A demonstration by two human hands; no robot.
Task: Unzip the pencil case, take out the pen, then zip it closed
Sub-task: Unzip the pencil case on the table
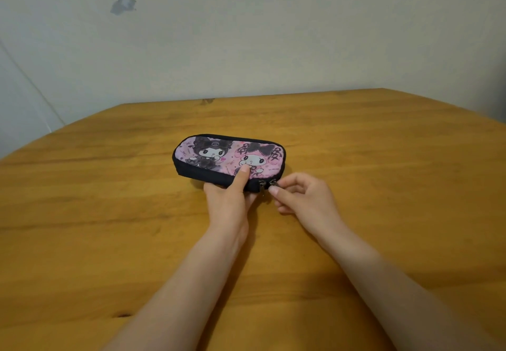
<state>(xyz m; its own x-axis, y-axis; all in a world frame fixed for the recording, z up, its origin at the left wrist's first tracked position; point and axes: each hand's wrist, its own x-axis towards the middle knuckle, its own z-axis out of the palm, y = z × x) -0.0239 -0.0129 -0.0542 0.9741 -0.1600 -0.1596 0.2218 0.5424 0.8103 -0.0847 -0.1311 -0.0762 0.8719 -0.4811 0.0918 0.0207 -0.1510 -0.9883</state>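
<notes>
Two bare hands meet at the near edge of a pencil case (216,152) that lies flat on the wooden surface (109,213), about midway across it, its long side running left to right. The case has dark sides and a pink top printed with two cartoon figures.

The left hand (227,200) holds the near long side. Its thumb (243,176) is laid up onto the pink top, and its other fingers are tucked against the case edge, mostly out of sight.

Just to its right, the right hand (304,197) has its fingers (286,182) curled. Thumb and forefinger pinch a small metal zipper pull (272,183) at the case's near right corner. A second pull (261,185) hangs just beside it.

Both forearms (191,282) reach in bare from the near side. Behind the surface stands a pale wall (273,35) with a greyish scuff (123,5) high on the left.
</notes>
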